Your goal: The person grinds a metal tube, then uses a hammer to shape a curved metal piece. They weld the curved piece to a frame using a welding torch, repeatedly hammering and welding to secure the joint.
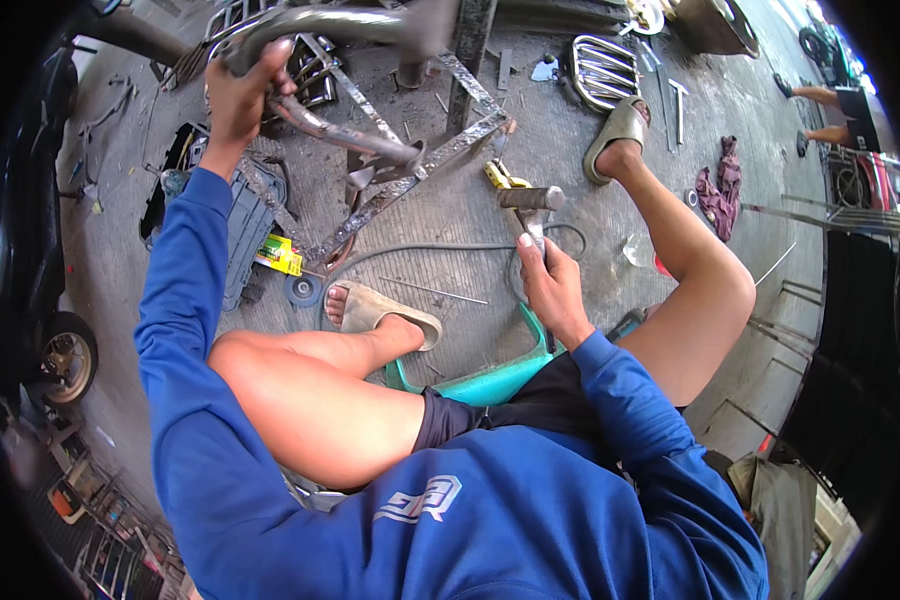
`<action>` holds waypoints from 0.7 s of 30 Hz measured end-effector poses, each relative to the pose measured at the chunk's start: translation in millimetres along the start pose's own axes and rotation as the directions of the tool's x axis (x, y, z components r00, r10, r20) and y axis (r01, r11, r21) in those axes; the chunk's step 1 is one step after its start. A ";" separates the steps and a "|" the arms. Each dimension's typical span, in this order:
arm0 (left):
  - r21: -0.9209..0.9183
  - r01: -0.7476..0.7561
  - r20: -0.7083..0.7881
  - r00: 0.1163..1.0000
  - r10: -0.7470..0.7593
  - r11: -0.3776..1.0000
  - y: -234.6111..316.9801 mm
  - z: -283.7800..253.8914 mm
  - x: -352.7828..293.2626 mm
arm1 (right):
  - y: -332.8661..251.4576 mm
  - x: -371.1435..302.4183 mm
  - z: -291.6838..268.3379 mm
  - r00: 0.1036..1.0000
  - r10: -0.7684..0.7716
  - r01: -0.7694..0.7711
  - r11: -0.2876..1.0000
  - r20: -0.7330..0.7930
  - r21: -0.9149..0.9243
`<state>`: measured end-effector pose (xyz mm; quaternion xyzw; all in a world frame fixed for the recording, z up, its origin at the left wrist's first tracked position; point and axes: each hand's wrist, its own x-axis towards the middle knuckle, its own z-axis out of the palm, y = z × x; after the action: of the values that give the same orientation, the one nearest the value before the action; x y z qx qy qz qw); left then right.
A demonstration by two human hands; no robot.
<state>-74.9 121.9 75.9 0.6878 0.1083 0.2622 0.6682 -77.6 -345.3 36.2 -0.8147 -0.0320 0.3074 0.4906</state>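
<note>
My left hand is wrapped round a bent metal pipe, whose upper end is smeared by motion. The pipe curves down to a square metal frame with flaking paint, held up off the floor in front of me. I cannot tell whether pipe and frame are joined. In my right hand is a hammer, gripped by its handle with the head up, to the right of the frame and apart from it. A yellow tool lies just beyond the hammer head.
I sit on a low teal stool. A grey cable and a thin rod lie between my feet. Beside my left foot are a grinding disc and an opened grey case. A metal grille and a maroon cloth lie farther right. A person stands at far right.
</note>
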 end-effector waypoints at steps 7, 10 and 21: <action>0.139 -0.204 -0.011 0.978 0.207 0.969 4.4 23.7 -16.1 | -52.2 2.9 22.6 0.966 -0.252 0.259 0.950 0.059 -0.175; 0.097 -0.182 -0.040 0.982 0.187 0.978 3.3 22.5 -18.1 | -75.6 8.4 36.8 0.914 -0.390 0.405 0.889 0.112 -0.212; 0.336 -0.209 -0.235 0.926 0.297 0.918 8.2 38.8 -16.5 | -101.3 43.0 87.1 0.828 -0.536 0.559 0.766 0.164 -0.317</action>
<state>-70.8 79.6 81.5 0.7463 0.1504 0.4223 0.4920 -64.0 -209.9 70.3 -0.8338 -0.3380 0.1659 0.4038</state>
